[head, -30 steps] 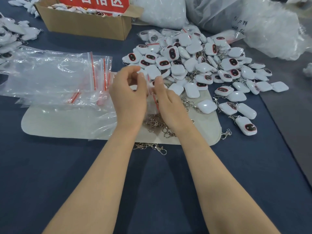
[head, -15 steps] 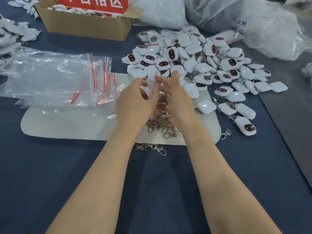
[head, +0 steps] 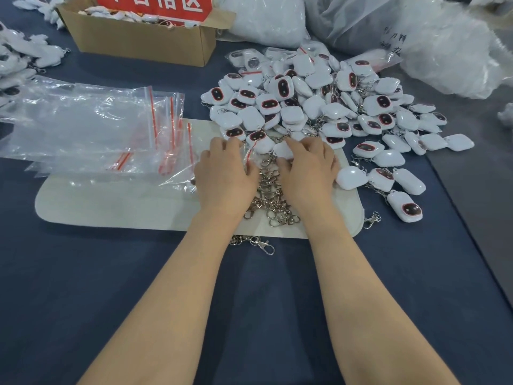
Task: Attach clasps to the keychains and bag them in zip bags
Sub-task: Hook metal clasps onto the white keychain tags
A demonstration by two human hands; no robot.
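Note:
Both my hands are down on the pale mat (head: pixel 111 207), either side of a heap of metal clasps (head: pixel 270 195). My left hand (head: pixel 224 176) has its fingers curled on a small clear zip bag (head: pixel 249 154) with a red strip, lying at the near edge of the keychain pile (head: pixel 319 101). A dark-faced keychain (head: pixel 258 137) lies at that bag. My right hand (head: pixel 308 168) pinches a white keychain (head: pixel 283 150) between forefinger and thumb. The keychains are white rounded squares, many with a dark red-rimmed face.
A stack of empty zip bags (head: pixel 91 129) lies left on the mat. A cardboard box (head: pixel 138 37) with a red label stands at the back, large plastic bags (head: pixel 416 37) at the back right. More white items (head: pixel 16 59) sit far left. A loose clasp (head: pixel 261 243) lies on the blue cloth.
Both hands came down from mid-air, where they held the small zip bag between them, and now lie on the mat at the pile's near edge.

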